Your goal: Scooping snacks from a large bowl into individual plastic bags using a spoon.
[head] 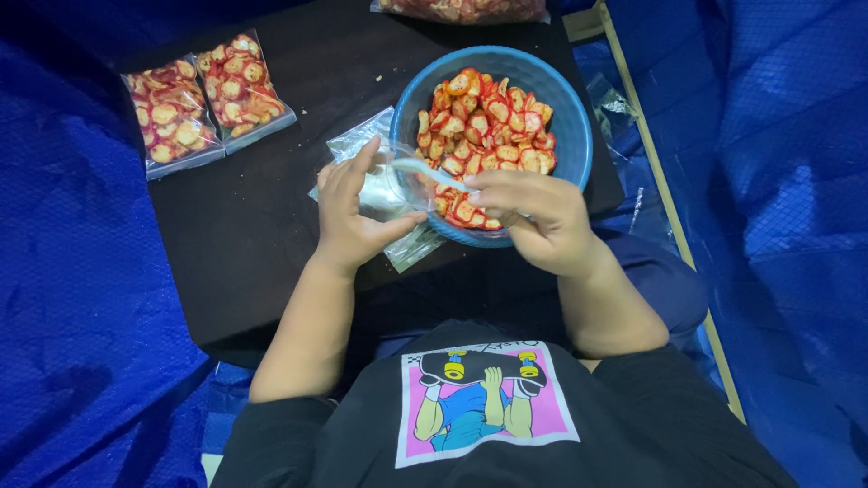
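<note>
Blue bowl point(579, 136) of red-coated chips point(484, 122) at twelve o'clock; left hand point(348, 212) grasps a clear bag point(384, 185), right hand point(533, 217) grips a white spoon point(429, 170). Chips could spill if the bag's mouth sags.

This looks like a makeshift home snack-packing spot set up on the floor: a low black worktop point(253, 235) under the hands, blue tarpaulin point(72, 271) all around them, a blue bowl point(571, 108) of red chips ahead, and filled clear bags point(203, 99) beyond the left hand.
</note>
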